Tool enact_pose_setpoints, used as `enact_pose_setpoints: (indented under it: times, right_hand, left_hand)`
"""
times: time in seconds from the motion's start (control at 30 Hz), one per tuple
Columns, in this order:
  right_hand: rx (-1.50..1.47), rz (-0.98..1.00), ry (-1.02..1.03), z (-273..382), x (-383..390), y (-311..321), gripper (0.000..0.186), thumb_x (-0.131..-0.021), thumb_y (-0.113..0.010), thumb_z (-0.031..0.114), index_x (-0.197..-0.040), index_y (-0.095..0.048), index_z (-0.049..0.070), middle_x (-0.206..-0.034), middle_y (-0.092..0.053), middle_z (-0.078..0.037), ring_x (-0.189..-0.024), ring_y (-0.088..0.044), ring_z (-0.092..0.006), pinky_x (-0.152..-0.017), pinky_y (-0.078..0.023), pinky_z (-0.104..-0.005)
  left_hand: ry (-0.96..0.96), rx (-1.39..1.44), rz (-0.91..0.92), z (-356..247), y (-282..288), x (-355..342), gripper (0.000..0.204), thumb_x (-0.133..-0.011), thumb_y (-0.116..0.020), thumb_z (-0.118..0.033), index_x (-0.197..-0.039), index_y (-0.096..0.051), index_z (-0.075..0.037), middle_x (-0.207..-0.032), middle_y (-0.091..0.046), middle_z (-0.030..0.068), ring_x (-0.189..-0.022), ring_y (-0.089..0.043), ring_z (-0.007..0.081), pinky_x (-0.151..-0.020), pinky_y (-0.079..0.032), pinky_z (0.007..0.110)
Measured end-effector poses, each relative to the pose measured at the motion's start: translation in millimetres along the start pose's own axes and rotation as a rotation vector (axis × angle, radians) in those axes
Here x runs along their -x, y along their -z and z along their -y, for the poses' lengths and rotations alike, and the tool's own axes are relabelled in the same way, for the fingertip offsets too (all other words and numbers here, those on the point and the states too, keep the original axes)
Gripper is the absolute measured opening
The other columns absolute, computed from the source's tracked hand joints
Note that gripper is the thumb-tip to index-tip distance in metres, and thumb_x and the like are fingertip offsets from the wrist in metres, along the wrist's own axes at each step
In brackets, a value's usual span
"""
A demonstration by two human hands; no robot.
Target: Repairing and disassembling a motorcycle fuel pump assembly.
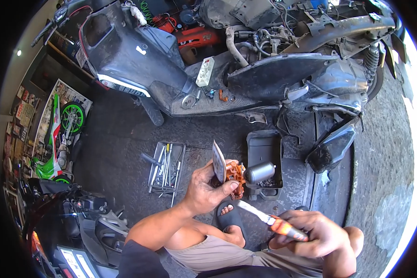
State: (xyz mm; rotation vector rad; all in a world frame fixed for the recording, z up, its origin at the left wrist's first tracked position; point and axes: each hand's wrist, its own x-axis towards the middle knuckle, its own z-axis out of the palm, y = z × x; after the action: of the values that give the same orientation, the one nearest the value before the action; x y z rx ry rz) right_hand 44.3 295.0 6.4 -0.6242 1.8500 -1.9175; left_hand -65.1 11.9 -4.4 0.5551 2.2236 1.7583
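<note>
My left hand (207, 187) is closed around an orange-brown metal part (235, 178) with many ridges and openings. A thin flat grey plate (219, 161) stands upright against the part's left side, gripped by the same fingers. Lower and to the right, my right hand (317, 234) is wrapped around the orange-and-black handle of a hand tool (285, 228). Its flat, pale front end (251, 211) points up and left toward the orange-brown part, apart from it. Whether that end is a blade or bristles, I cannot tell.
A tray of wrenches and rods (167, 169) lies on the floor left of my left hand. Beyond the part is a black open case (264, 139) with a dark cylinder (259, 173) in it. A partly stripped scooter (282, 78) stands ahead, a power strip (205, 72) on its footboard.
</note>
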Motion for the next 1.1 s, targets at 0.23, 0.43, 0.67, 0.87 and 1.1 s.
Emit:
enact_pose_setpoints:
  times: [0.23, 0.43, 0.67, 0.87, 1.1]
  right_hand:
    - [0.589, 0.328, -0.738, -84, -11, -8, 0.036, -0.081, -0.064, 0.028, -0.104, -0.070, 0.001, -0.103, -0.070, -0.021, -0.098, -0.068, -0.0350, -0.082, -0.054, -0.0447]
    - [0.664, 0.366, -0.921, -253, 2, -96, 0.043, -0.084, -0.062, 0.032, -0.118, -0.070, 0.006, -0.112, -0.070, -0.019, -0.107, -0.067, -0.0340, -0.096, -0.052, -0.0432]
    - [0.888, -0.579, -0.426, -150, -44, -8, 0.024, -0.086, -0.068, 0.025, -0.088, -0.069, 0.001, -0.089, -0.070, -0.022, -0.080, -0.068, -0.0421, -0.074, -0.054, -0.0500]
    - [0.258, -0.652, -0.049, 17, -70, -7, 0.028, -0.093, -0.069, 0.024, -0.087, -0.062, -0.003, -0.072, -0.057, -0.002, -0.070, -0.050, -0.0096, -0.062, -0.044, -0.0301]
    - [0.405, -0.531, -0.179, 14, -84, -20, 0.023, -0.090, -0.070, 0.016, -0.084, -0.061, -0.004, -0.067, -0.058, -0.006, -0.063, -0.051, -0.0082, -0.057, -0.042, -0.0270]
  left_hand:
    - [0.032, 0.153, -0.017, 13, 7, -3, 0.039, -0.092, -0.072, -0.020, -0.122, -0.061, 0.004, -0.102, -0.071, 0.0074, -0.090, -0.067, 0.0135, -0.083, -0.055, 0.030]
    - [0.041, 0.160, -0.008, 16, 6, -3, 0.032, -0.091, -0.072, -0.019, -0.113, -0.066, 0.004, -0.096, -0.072, 0.0080, -0.088, -0.067, 0.0128, -0.082, -0.054, 0.029]
    - [-0.099, -0.051, 0.037, 24, 14, 6, 0.028, -0.086, -0.075, -0.020, -0.101, -0.068, 0.003, -0.090, -0.068, 0.0111, -0.082, -0.068, 0.0198, -0.075, -0.053, 0.034]
    - [-0.270, -0.372, 0.149, 13, 5, 4, 0.030, -0.078, -0.077, -0.020, -0.098, -0.068, 0.001, -0.093, -0.066, 0.0181, -0.095, -0.061, 0.0337, -0.083, -0.050, 0.042]
    - [-0.362, -0.526, 0.169, 8, -10, 5, 0.035, -0.075, -0.080, -0.016, -0.103, -0.069, 0.002, -0.097, -0.069, 0.0149, -0.097, -0.062, 0.0305, -0.087, -0.051, 0.041]
